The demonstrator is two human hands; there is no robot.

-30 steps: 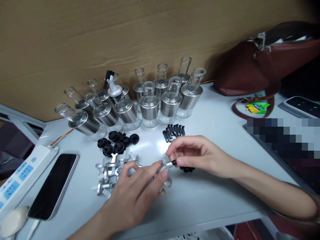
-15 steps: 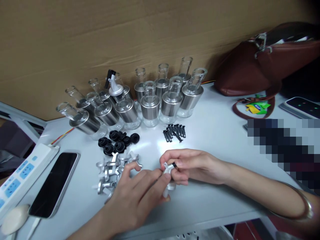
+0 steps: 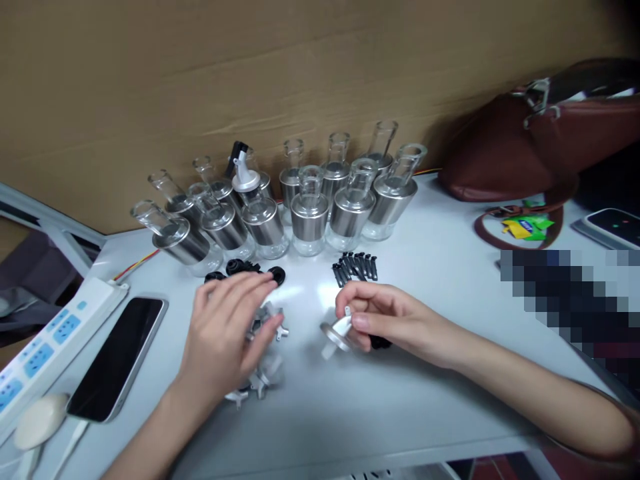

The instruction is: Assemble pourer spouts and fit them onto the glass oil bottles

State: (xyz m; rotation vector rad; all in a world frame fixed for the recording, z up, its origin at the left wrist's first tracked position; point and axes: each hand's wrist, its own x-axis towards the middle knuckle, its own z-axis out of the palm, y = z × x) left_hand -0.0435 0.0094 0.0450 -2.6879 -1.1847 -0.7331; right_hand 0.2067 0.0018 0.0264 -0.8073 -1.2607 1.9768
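Observation:
My right hand [image 3: 387, 317] pinches a silver pourer top [image 3: 336, 335], its round flange tilted down to the left; something black shows beneath the fingers. My left hand [image 3: 233, 327] is open, palm down, its fingertips beside the black rubber stoppers [image 3: 277, 275]. Under and beside this hand lie several silver pourer parts [image 3: 273, 370], partly covered by it. A group of small black levers [image 3: 367, 265] lies behind my right hand. Farther back stand several glass bottles with steel bands [image 3: 309, 217], one of them topped by a silver and black pourer [image 3: 245, 172].
A phone [image 3: 120, 360], a white power strip [image 3: 55, 340] and a cream round object [image 3: 40, 421] are on the left. At the right lie a brown bag [image 3: 515, 143] with its strap and a yellow-green packet [image 3: 530, 227]. A cardboard wall [image 3: 300, 67] rises behind the bottles.
My left hand has let go of the silver pourer top and moved left and back to the stoppers. My right hand keeps the top, now tilted differently. The view has shifted slightly.

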